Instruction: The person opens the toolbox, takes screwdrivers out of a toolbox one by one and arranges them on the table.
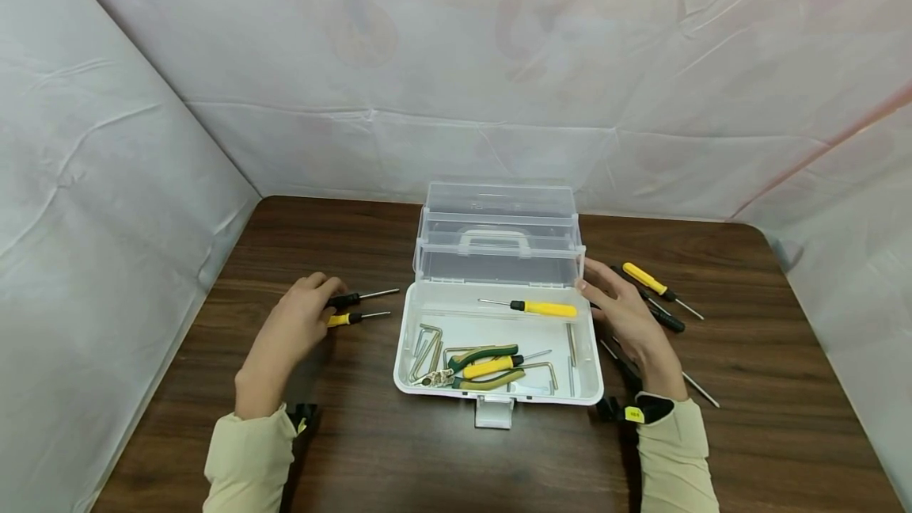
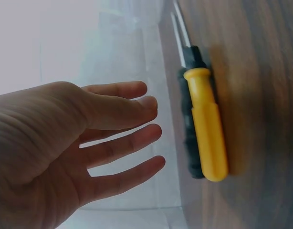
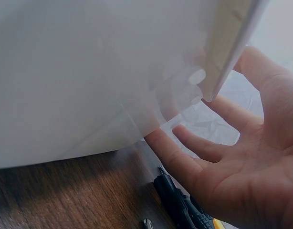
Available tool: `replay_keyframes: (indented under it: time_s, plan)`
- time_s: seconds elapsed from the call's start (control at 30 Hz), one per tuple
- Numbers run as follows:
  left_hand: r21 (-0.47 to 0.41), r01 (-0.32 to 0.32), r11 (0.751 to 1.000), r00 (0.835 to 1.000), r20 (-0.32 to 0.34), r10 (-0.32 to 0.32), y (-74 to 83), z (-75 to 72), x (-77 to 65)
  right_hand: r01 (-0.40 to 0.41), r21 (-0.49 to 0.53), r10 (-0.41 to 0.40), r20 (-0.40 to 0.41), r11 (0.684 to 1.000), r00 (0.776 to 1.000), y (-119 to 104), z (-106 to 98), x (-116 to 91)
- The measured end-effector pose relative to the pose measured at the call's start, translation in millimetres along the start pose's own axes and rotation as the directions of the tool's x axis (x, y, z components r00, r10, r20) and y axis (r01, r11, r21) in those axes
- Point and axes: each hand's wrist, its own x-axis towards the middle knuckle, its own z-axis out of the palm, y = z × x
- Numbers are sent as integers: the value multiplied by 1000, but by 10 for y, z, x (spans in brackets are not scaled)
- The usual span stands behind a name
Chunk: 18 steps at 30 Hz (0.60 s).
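My left hand [image 1: 302, 315] hovers at two screwdrivers on the left of the table, one black-handled screwdriver [image 1: 344, 301], one yellow-handled screwdriver [image 1: 340, 321]. In the left wrist view its fingers are loosely extended, apart from both handles. My right hand [image 1: 627, 319] holds the back right corner of a white toolbox [image 1: 400, 355], its thumb at the rim and fingers against the outer wall. Inside lie a yellow screwdriver [image 1: 549, 309] near the back, a second yellow screwdriver [image 1: 490, 367], green-handled pliers [image 1: 492, 380] and several hex keys [image 1: 436, 339].
The box's clear lid [image 1: 499, 204] stands raised at the back. Beyond my right hand lie a yellow-and-black screwdriver [image 1: 644, 277], a black handle [image 1: 670, 319] and a metal shaft [image 1: 701, 390]. A latch [image 1: 494, 413] hangs at the box's front. White cloth [image 1: 427, 62] walls border the table.
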Motion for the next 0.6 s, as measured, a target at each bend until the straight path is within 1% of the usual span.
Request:
replay_keyframes:
  time_s: [0.33, 0.47, 0.6]
  plan:
    - [30, -66, 997, 996, -62, 68, 304, -104, 16, 9, 2, -9, 1, 1000, 1000, 6, -4, -1]
    - [48, -100, 994, 991, -84, 104, 443, -145, 18, 10, -2, -10, 0, 1000, 1000, 7, -4, 2]
    - [54, -142, 988, 983, -112, 147, 584, -183, 25, 8, 2, -8, 1, 1000, 1000, 8, -5, 4]
